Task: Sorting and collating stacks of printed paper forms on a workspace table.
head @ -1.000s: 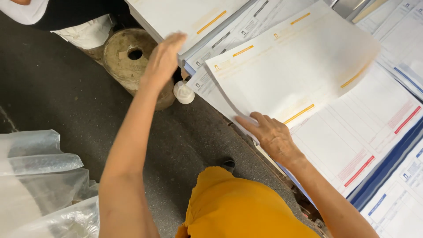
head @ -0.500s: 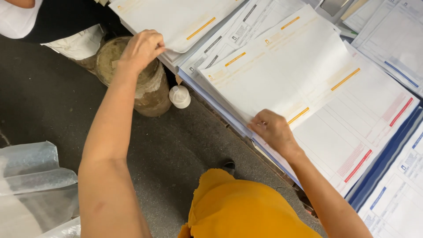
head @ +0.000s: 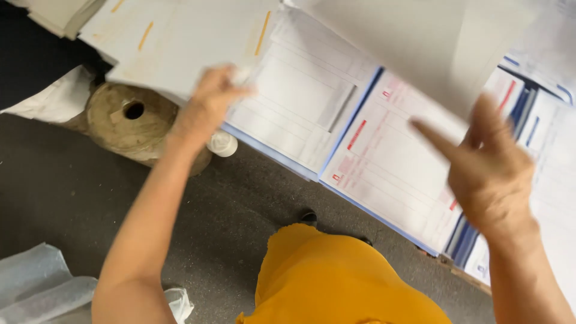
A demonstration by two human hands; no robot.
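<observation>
Dark floor below; left hand (head: 207, 105) pinches a printed sheet (head: 180, 54) at upper left; right hand (head: 486, 168), fingers spread, lifts a blurred sheet (head: 420, 42).

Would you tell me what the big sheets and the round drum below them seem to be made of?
The sheets look like thin matt paper: the one the right hand lifts bends freely. The drum looks like brown cardboard or fibre, dull and scuffed, though I can't be sure.
</observation>
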